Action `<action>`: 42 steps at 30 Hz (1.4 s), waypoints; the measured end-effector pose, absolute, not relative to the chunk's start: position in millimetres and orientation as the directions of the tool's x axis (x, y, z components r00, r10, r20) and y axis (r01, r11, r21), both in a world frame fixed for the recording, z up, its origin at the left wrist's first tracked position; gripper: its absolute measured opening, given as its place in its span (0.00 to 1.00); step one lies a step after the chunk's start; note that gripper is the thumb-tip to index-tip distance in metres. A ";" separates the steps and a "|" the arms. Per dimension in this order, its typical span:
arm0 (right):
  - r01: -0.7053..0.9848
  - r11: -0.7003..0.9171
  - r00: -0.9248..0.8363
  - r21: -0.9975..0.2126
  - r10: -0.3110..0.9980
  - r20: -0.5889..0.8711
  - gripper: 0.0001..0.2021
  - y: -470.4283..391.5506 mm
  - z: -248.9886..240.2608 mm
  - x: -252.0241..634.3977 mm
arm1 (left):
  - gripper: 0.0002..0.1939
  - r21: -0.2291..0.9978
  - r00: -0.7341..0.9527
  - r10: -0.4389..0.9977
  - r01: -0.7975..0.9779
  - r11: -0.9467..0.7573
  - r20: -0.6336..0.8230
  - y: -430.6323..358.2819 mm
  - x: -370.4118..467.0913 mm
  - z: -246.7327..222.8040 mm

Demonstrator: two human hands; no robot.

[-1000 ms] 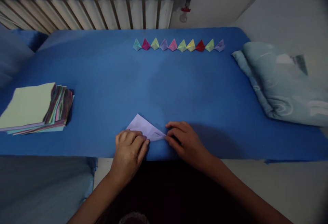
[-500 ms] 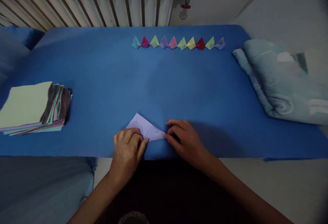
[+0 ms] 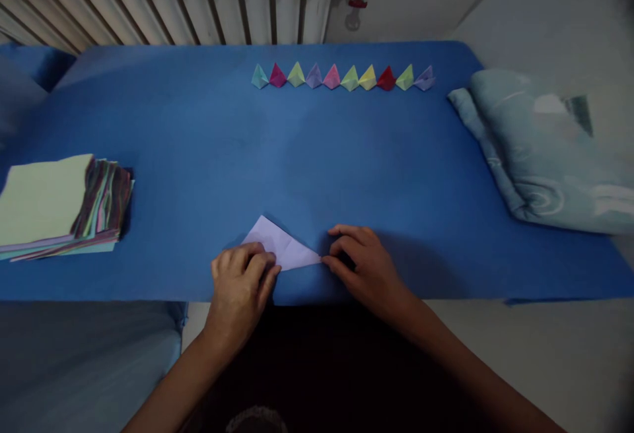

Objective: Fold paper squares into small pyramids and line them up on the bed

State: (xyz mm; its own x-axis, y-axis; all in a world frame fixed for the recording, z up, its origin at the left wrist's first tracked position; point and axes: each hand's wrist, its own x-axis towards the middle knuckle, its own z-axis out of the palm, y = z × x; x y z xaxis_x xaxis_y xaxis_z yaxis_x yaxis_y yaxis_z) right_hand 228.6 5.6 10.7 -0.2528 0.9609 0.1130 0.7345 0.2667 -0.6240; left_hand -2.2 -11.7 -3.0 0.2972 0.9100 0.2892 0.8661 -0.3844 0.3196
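Two hands on one piece: left hand [image 3: 238, 291] and right hand [image 3: 367, 271], both at the lilac paper [image 3: 291, 249], close to the near edge of the blue-covered desk [image 3: 212, 149]. Already folded at least once, lying roughly flat, with one narrow point aimed right and one corner aimed away from the body.

Left hand: closed down on the left part, fingers curled over the top, thumb at the near edge. Much of that side hidden underneath. Right hand: thumb right at the narrow tip, other fingers loosely bent, index raised clear of the paper. Can't tell firm pinch from light touch there. Hands apart, paper bridging the gap.

Looks like mid-fold, probably lining up or flattening the right-hand point. Needed for the next move, as a judgement: steady pressure on the left to prevent drift, fine fingertip control at the tip, edges matched before any hard crease.

Elsewhere: row of ten small folded paper shapes [image 3: 332, 78] in mixed colours along the far side, well away from the hands; stack of coloured sheets [image 3: 44, 202] at far left, pale green on top; folded blue-green bedding [image 3: 525, 156] at right; radiator [image 3: 225, 14] behind.
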 end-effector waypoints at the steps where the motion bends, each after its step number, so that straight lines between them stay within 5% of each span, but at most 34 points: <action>1: 0.734 0.267 -0.254 -0.624 0.961 0.112 0.03 5.8 11.3 228.9 | 0.07 0.298 0.313 0.900 0.866 -0.401 0.304 -11.9 -2.3 -2.6; 9: 0.773 0.365 -0.424 -0.519 0.906 0.006 0.09 9.0 24.4 218.6 | 0.19 0.194 0.598 0.736 0.719 -0.668 0.318 -12.0 7.7 6.6; 16: 0.740 0.569 -0.592 -0.358 0.804 0.054 0.15 -6.4 20.1 224.9 | 0.21 0.138 0.629 0.720 0.717 -0.683 0.294 -20.9 5.0 6.3; 21: 0.776 0.574 -0.580 -0.262 0.812 0.062 0.15 -13.0 18.0 241.4 | 0.22 0.131 0.631 0.728 0.725 -0.676 0.267 -27.5 -6.5 7.9; 26: 0.738 0.563 -0.575 -0.372 0.813 0.092 0.11 -5.9 23.0 229.9 | 0.19 0.133 0.614 0.731 0.732 -0.669 0.297 -28.2 -6.1 6.5; 32: 0.809 0.400 -0.481 -0.431 0.872 -0.094 0.13 3.7 28.9 214.0 | 0.13 0.221 0.540 0.773 0.752 -0.621 0.333 -25.6 0.3 5.0; 42: 0.604 0.015 -0.358 -0.797 0.898 -0.255 0.11 10.7 45.9 210.4 | 0.09 0.209 0.514 0.764 0.758 -0.618 0.390 -14.8 9.2 4.6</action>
